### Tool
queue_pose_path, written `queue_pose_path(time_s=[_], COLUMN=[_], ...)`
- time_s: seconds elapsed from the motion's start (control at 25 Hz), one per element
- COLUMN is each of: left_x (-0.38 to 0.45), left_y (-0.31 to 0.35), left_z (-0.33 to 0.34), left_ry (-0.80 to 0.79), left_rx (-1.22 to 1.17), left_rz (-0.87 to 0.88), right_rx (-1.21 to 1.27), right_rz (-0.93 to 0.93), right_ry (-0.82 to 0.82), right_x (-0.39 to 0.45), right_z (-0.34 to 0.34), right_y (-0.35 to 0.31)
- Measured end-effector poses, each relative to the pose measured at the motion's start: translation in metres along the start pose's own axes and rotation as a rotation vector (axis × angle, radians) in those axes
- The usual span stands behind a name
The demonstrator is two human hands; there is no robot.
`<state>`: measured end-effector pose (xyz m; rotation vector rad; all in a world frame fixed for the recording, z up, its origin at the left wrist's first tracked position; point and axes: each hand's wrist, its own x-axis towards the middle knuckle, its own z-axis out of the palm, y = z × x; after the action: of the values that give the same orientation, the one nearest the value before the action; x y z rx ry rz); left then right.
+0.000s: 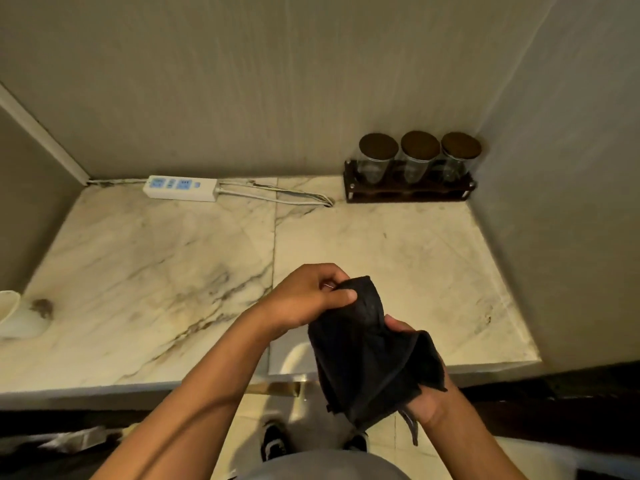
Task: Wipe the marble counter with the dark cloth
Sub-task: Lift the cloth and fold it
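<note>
The dark cloth (367, 355) hangs crumpled between both hands, above the front edge of the marble counter (156, 258). My left hand (308, 299) pinches its upper corner between thumb and fingers. Lower and nearer, my right hand (426, 400) grips the cloth's bottom part, with most of its fingers hidden behind the fabric. The cloth is lifted off the counter. The white marble has dark veins, a brown stain (41, 306) near its left edge and small specks at the right.
A white power strip (180, 188) with its cable lies along the back wall. A dark rack with three lidded glass jars (412, 168) stands in the back right corner. A white cup (14, 317) sits at the far left. Walls close in on three sides.
</note>
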<state>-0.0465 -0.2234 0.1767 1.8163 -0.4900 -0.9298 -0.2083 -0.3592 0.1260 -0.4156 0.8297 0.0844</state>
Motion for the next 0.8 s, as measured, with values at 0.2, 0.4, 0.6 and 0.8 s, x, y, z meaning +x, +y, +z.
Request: queue_pose_path(time_s=[0.2, 0.4, 0.6, 0.8], left_x=[-0.008, -0.008, -0.013, -0.041], left_y=[-0.014, -0.051, -0.102, -0.14], left_z=[-0.027, -0.048, -0.062, -0.08], left_ry=[0.213, 0.503, 0.632, 0.512], left_rx=[-0.264, -0.551, -0.789, -0.903], left_rz=[-0.025, -0.197, -0.332, -0.38], right_rx=[0.027, -0.11, -0.537, -0.917], right_rz=[0.138, 0.095, 0.115, -0.007], right_ry=[-0.13, -0.208, -0.196, -0.057], right_x=[0.012, 0.043, 0.083, 0.124], right_z=[0.048, 0.06, 0.072, 0.112], right_y=[0.006, 0.01, 0.029, 0.035])
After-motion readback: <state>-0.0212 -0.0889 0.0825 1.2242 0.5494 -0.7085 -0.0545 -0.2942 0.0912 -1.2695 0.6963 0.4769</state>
